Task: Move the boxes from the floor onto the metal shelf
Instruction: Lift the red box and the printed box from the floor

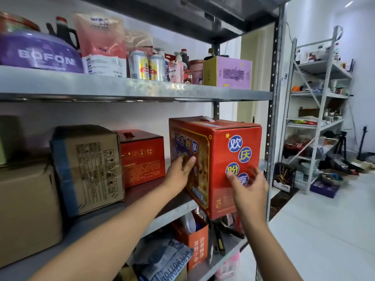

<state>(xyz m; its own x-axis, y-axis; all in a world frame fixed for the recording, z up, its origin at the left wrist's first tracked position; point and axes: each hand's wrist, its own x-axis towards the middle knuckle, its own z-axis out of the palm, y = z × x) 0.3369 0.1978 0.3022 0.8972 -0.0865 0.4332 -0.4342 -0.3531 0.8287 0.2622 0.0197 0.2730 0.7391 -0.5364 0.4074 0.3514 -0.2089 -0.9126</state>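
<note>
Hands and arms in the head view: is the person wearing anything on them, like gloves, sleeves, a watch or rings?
Nothing shows. The left hand and right hand are bare, without gloves. Both forearms are uncovered to the bottom edge of the picture, so no sleeve appears. No watch, band or ring is visible; the right hand's fingers are motion-blurred.

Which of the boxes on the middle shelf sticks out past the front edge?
The big red box with blue circles, at the shelf's right end, between both hands. Its near corner overhangs the edge; the smaller red box and taped brown carton sit further back.

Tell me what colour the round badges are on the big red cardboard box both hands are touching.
Blue round badges with yellow characters, on the big red cardboard box; head view.
</note>
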